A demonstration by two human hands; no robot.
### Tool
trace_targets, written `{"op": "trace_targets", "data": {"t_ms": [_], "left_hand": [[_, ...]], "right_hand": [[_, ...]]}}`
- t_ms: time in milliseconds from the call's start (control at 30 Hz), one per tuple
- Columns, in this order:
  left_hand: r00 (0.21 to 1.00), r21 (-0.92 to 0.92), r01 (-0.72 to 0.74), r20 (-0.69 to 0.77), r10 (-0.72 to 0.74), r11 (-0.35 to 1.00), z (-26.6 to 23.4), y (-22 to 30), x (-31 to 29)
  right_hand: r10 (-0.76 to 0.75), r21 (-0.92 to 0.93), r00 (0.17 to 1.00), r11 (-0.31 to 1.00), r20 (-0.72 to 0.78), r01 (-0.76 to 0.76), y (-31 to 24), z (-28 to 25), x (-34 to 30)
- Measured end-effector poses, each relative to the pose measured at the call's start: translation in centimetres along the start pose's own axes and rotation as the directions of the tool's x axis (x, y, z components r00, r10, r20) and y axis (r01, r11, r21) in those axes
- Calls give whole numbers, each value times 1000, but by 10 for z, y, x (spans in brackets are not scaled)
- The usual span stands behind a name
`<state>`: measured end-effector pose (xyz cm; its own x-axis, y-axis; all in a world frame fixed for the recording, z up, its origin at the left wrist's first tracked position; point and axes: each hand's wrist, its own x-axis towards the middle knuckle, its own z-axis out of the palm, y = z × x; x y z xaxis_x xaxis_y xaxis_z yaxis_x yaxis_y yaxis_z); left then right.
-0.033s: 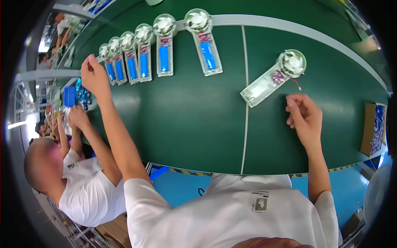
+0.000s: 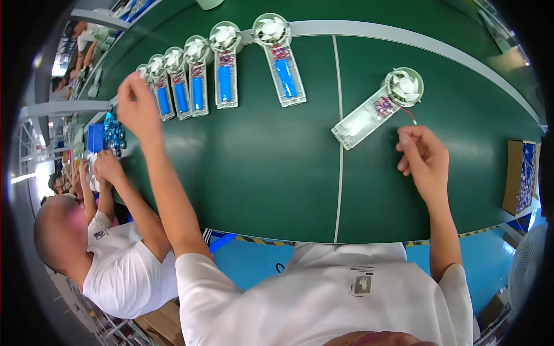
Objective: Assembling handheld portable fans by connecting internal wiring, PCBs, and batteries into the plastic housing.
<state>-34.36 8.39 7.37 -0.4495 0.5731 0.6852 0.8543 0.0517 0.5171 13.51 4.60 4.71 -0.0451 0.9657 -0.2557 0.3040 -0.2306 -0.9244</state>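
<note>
On the green table lies an open handheld fan point(image 2: 360, 124), tilted, with white blades, a small circuit board and a bare handle trough. Its thin red wire point(image 2: 409, 114) ends just above the fingers of my right hand point(image 2: 426, 155), which is loosely curled closed with nothing visible in it. My left hand point(image 2: 139, 109) is raised at the far left, beside and partly covering a row of similar fans; its fingers are pinched together, slightly blurred, and what they hold, if anything, is hidden. Several of those fans carry a blue battery, such as the nearest one point(image 2: 285, 78).
A blue bin point(image 2: 96, 137) stands at the left beside a heap of blue batteries point(image 2: 114, 132). A co-worker in a white shirt point(image 2: 127, 265) works there. At the right edge sits a cardboard box point(image 2: 513, 179) with blue-and-red contents. A pale strip point(image 2: 339, 184) crosses the table.
My left hand has moved slightly right and down, now covering more of the leftmost fans. The view has shifted a little; my right hand stays by the red wire.
</note>
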Motion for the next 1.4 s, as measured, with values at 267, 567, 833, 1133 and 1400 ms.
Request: {"op": "trace_targets", "data": {"t_ms": [267,567,833,1133,1400], "left_hand": [[614,-533,-31,658,437,846,72,214,-174],[628,-531,106,691,358,841,44,264,-217],[823,-594,-156,364,437,789,55,269,-233],[831,-525,-289,278,482,801,65,265,-240],[818,-506,-85,457,351,858,54,271,-228]], "right_hand": [[141,182,973,968,182,-174,-21,-32,31],[218,159,890,940,401,-302,0,-61,14],[162,293,861,896,481,-333,15,-67,11],[137,274,917,929,374,-250,16,-58,1],[96,78,971,990,219,-115,12,-80,3]]}}
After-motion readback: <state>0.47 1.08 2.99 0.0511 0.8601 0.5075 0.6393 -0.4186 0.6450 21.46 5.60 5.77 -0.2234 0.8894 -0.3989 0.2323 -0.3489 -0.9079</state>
